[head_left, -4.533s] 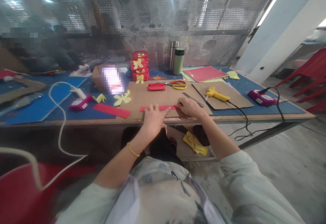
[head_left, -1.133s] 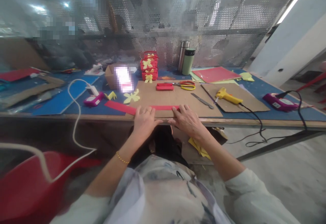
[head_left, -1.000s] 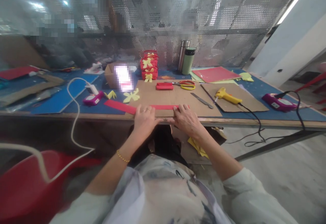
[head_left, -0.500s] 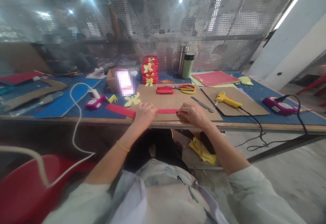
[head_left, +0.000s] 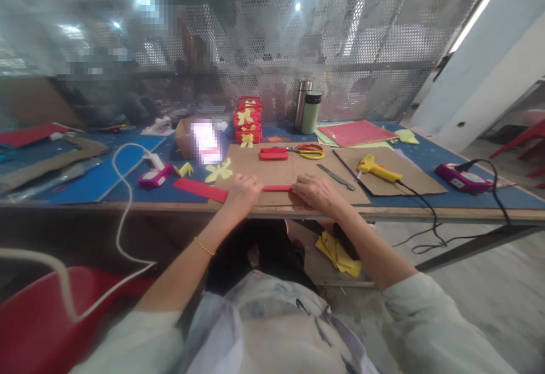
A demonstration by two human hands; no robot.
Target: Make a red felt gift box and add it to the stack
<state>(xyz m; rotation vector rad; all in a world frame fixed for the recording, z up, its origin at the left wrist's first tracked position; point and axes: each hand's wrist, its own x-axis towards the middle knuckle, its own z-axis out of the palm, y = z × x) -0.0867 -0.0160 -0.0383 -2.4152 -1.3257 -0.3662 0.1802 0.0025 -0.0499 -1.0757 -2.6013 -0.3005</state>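
Observation:
A narrow red paper strip (head_left: 276, 188) lies on a brown cardboard sheet (head_left: 293, 167) near the table's front edge. My left hand (head_left: 243, 191) rests on the strip's left end with fingers curled down on it. My right hand (head_left: 315, 192) covers the strip's right end, fingers bent and pressing on it. A wider red paper piece (head_left: 200, 190) lies just left of my left hand.
Behind the strip lie a folded red piece (head_left: 273, 154), scissors (head_left: 307, 151), a metal blade (head_left: 337, 177), a yellow glue gun (head_left: 376, 168) with black cord, stacked red boxes with yellow bows (head_left: 247, 120), two flasks (head_left: 310, 113), yellow paper bows (head_left: 219, 171) and a white cable (head_left: 121, 209).
Both hands have stayed on the red strip; since a second ago the fingers went from flat and spread to curled over its ends. The camera tilted slightly.

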